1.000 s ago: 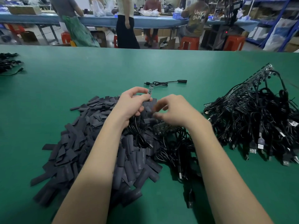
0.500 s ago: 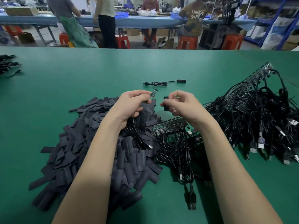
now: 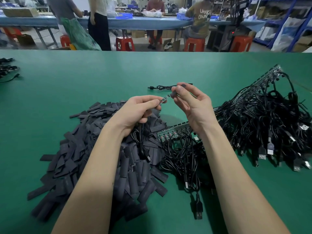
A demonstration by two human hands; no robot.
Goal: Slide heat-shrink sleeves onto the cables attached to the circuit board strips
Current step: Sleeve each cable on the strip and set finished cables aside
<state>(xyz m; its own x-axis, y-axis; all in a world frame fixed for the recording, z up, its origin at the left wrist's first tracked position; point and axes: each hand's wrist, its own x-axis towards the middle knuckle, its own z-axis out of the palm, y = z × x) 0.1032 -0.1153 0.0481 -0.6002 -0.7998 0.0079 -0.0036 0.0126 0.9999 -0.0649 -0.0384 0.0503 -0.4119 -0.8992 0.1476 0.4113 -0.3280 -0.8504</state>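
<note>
My left hand (image 3: 140, 110) pinches a small circuit board piece (image 3: 164, 99), whose black cable hangs down below the hand. My right hand (image 3: 190, 102) pinches a black heat-shrink sleeve (image 3: 173, 94) just to the right of the board's tip, nearly touching it. Both hands are raised above the green table (image 3: 84, 85). Under them lies a big heap of dark sleeves (image 3: 94, 149). A circuit board strip (image 3: 172, 134) with attached black USB cables lies beneath my right wrist.
A large tangle of board strips and USB cables (image 3: 270, 119) fills the right side. One finished cable (image 3: 162, 87) lies beyond my hands. More cables (image 3: 8, 70) sit at the far left edge. People work at a blue bench behind.
My right hand picked a sleeve from the pile and rose with it to the tip of the board piece. My left hand lifted the board slightly toward it.
</note>
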